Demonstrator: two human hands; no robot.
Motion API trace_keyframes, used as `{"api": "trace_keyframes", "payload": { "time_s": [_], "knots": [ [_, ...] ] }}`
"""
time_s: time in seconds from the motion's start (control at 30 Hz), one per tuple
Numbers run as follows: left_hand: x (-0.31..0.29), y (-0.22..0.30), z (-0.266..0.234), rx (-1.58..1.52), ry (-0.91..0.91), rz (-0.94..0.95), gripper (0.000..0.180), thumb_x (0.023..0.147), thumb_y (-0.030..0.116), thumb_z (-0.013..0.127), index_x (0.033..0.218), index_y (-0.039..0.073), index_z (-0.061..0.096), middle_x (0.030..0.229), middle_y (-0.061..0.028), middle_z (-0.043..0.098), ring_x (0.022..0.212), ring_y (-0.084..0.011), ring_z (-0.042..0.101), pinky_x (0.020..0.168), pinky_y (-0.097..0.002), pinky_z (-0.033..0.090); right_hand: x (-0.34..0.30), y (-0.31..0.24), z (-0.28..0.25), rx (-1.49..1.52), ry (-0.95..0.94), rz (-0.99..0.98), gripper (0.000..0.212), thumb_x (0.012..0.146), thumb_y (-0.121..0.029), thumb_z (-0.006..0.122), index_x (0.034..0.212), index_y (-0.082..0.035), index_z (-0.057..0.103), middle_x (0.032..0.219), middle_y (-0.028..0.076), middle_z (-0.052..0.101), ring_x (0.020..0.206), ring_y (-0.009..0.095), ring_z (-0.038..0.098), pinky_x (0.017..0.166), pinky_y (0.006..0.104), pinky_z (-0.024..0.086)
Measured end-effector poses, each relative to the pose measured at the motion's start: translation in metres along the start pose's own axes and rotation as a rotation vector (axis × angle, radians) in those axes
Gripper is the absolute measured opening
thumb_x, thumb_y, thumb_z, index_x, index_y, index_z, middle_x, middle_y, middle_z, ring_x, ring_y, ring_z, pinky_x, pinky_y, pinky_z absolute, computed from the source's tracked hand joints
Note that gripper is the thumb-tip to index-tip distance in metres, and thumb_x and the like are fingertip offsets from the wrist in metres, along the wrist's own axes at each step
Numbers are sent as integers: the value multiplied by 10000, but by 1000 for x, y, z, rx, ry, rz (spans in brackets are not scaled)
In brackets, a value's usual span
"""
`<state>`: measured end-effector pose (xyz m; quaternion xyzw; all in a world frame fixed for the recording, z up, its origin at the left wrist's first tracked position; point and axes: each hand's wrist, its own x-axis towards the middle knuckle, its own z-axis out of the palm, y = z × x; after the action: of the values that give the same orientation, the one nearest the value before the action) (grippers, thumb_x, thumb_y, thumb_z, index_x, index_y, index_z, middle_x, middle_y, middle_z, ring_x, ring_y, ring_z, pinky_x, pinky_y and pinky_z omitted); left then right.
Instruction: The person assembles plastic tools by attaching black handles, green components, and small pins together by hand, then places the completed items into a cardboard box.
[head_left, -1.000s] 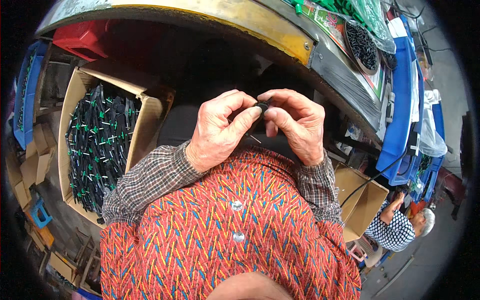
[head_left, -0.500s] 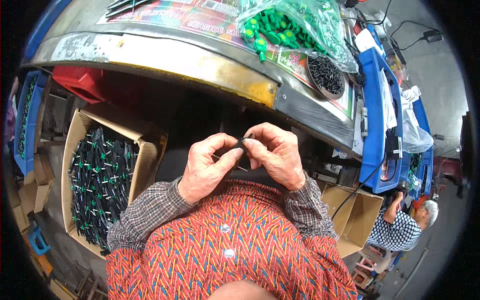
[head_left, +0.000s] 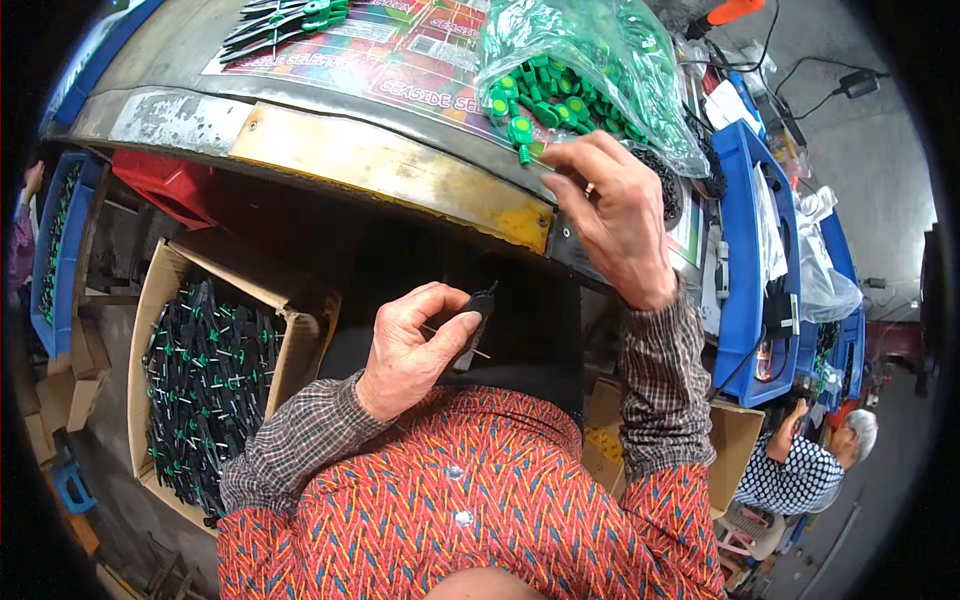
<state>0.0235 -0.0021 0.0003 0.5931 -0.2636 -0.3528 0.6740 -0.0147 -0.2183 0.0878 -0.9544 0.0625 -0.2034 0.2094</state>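
Observation:
My left hand [head_left: 415,345] pinches a slim black plastic piece [head_left: 482,312] between thumb and fingers, in front of my body. A thin metal pin sticks out beside it, crossing the fingers. Over the table's front edge, my right hand [head_left: 615,205] is raised with thumb and forefinger apart. Its fingertips are close to a green plastic piece [head_left: 520,130] with a round yellow-green spot. That piece lies at the mouth of a clear plastic bag [head_left: 640,80] full of similar green pieces. Behind my right hand, a dish of small black parts [head_left: 668,190] is mostly hidden.
A cardboard box [head_left: 150,330] of black-and-green assembled pieces stands at left. More such pieces [head_left: 285,25] lie on the metal table [head_left: 180,120]. Blue bins [head_left: 735,270] stand at right, a red crate [head_left: 165,185] under the table. Another person [head_left: 795,465] sits at far right.
My right hand has left the black piece and moved up and right to the green pieces. My left hand keeps the black piece, now more plainly visible.

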Motion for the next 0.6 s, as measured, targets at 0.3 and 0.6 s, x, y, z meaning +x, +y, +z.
{"api": "trace_keyframes", "payload": {
  "time_s": [0.3, 0.6],
  "knots": [
    [2, -4, -15, 31, 51, 18, 81, 867, 53, 641, 898, -20, 624, 736, 43, 552, 668, -14, 458, 579, -188, 390, 34, 14, 16, -504, -81, -342, 226, 770, -61, 565, 988, -92, 617, 1007, 91, 540, 899, 235, 587, 669, 332, 531],
    [4, -6, -16, 34, 43, -14, 64, 864, 48, 638, 889, -10, 626, 717, 60, 534, 637, -6, 434, 541, -182, 360, 35, 24, 16, -464, -117, -370, 160, 756, -57, 560, 912, -60, 599, 1023, 92, 572, 869, 240, 626, 676, 328, 547]
  ]
}}
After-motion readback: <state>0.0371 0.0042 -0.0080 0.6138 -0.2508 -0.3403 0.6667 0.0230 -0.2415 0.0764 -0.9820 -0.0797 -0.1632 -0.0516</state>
